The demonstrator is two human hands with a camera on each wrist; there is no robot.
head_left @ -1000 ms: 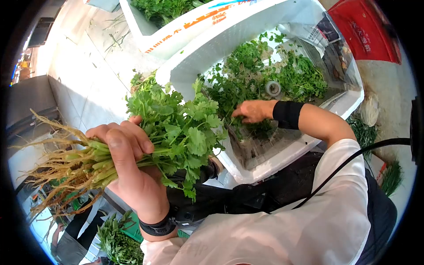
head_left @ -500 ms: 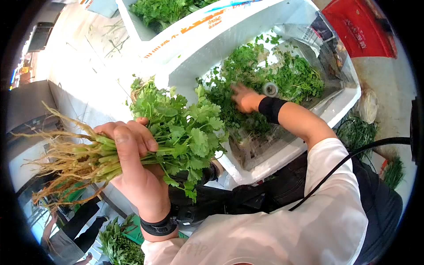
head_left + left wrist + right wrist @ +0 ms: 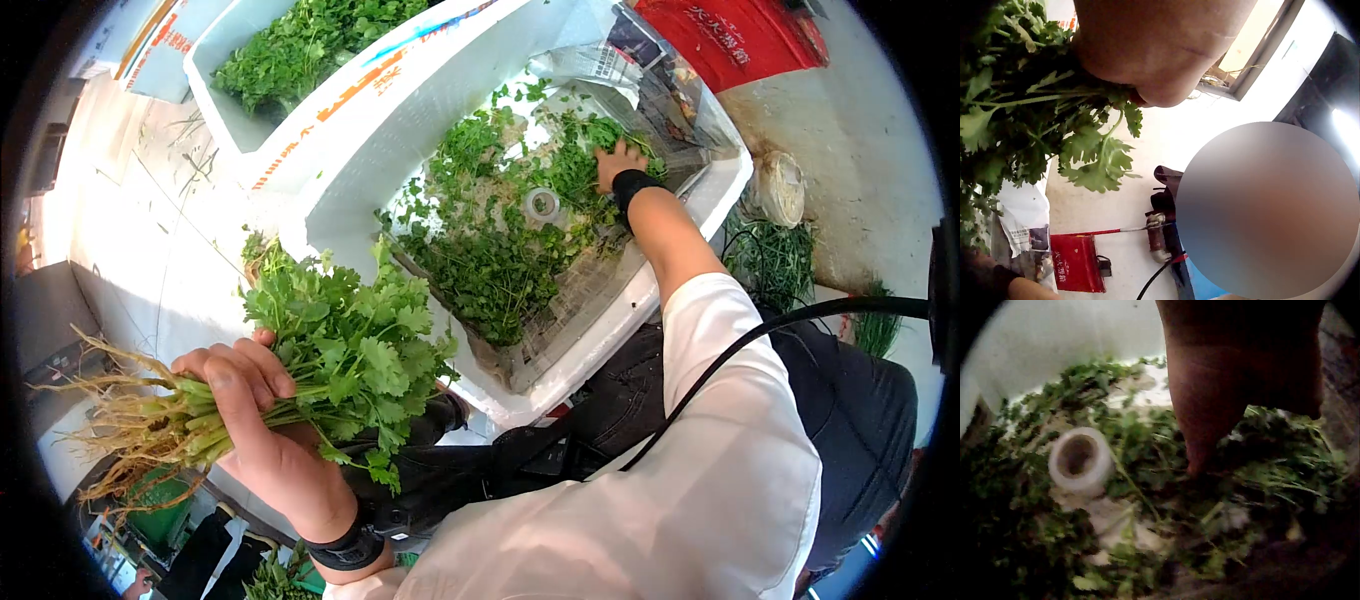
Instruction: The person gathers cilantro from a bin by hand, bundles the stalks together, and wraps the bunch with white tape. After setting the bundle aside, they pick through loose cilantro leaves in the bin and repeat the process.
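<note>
My left hand grips a bunch of leafy green herbs around its stems, with the tangled roots pointing left and the leaves to the right. In the left wrist view the leaves hang beside the hand. Inside the white foam box, my right hand rests with spread fingers on loose greens at the box's right side. A roll of tape lies among the greens, left of that hand; it also shows in the right wrist view.
Another foam box with greens stands behind at the upper left. A red bag lies beyond the box. More greens and a roll of twine are on the floor at the right. A black cable crosses my right sleeve.
My right hand has moved from the greens left of the tape roll to those on its right. The left hand keeps its grip on the bunch. The head view has shifted.
</note>
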